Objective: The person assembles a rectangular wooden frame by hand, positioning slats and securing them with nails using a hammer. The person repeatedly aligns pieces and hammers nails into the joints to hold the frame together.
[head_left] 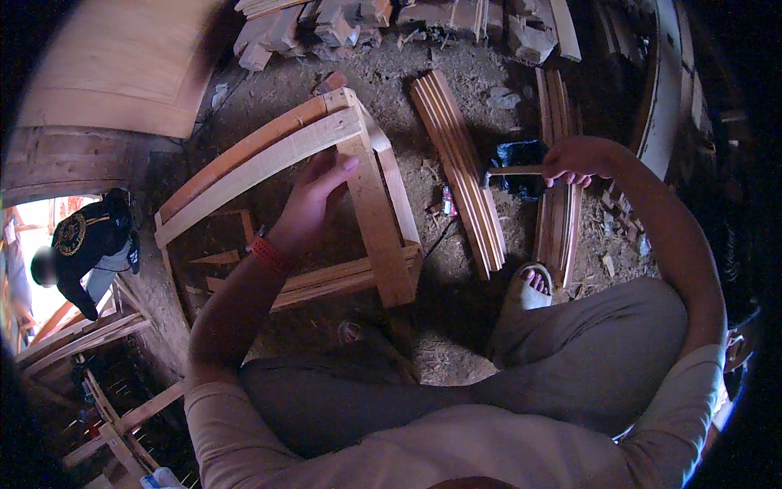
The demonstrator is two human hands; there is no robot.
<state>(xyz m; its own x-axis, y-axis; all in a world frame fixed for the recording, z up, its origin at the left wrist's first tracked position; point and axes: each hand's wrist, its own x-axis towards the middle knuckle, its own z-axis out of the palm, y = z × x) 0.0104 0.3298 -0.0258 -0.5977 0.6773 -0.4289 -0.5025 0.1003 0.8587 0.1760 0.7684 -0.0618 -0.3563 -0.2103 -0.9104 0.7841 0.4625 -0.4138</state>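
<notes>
A wooden frame (371, 220) of pale and reddish boards, with a curved top rail, stands in front of me on the left. My left hand (319, 191), with a red band at its wrist, is at its upper corner. Its thumb lies against the upright board and the fingers, partly hidden, close in below the curved rail. To the right, my right hand (577, 160) is wrapped round a hammer (521, 171). The hammer is held level, its small metal head pointing left, apart from the frame and above a black plastic bag (515, 155).
Two bundles of wooden slats (460, 171) (559, 232) lie on the dirt floor. Wood offcuts (342, 24) are piled at the far side. A person in a black jacket (90, 240) is at the left opening, beside more wooden frames (122, 424). A large panel (114, 65) leans far left.
</notes>
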